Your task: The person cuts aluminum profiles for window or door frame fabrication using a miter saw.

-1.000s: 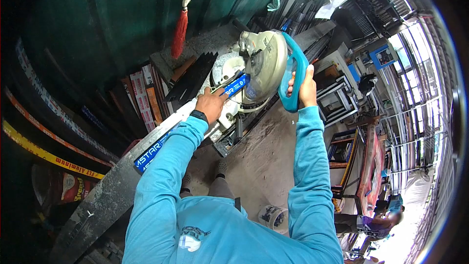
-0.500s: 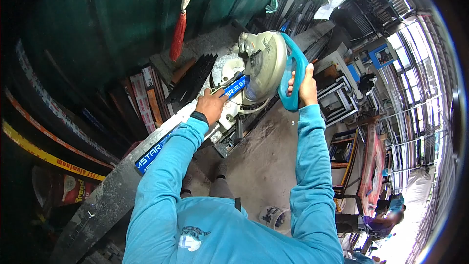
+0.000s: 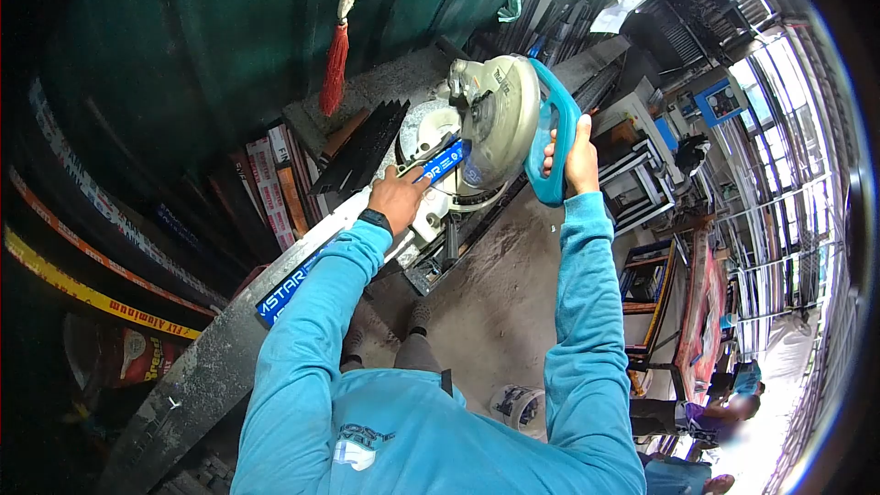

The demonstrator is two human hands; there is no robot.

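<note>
A miter saw [image 3: 504, 105] with a cream blade guard stands on a long grey bench. My right hand [image 3: 578, 160] is closed around its teal handle [image 3: 548, 185]. A long bar in blue printed film [image 3: 445, 162] lies along the bench, its far end at the blade guard. My left hand [image 3: 397, 199], with a dark wristband, grips that bar and presses it against the saw's fence, a short way from the guard. My left forearm hides the bar's middle; its near end shows beyond the sleeve. The blade's edge is hidden by the guard.
Dark profiles [image 3: 362, 151] and printed strips lean behind the bench [image 3: 206, 357]. A red tassel [image 3: 335, 69] hangs from a cord above. A bucket [image 3: 518, 408] stands on the floor by my legs. Frames and racks fill the right side, with people [image 3: 710, 417] at the lower right.
My hands, the saw and the bar keep nearly the same places, with a slight shift of the view. At the lower right, a person in blue shows more.
</note>
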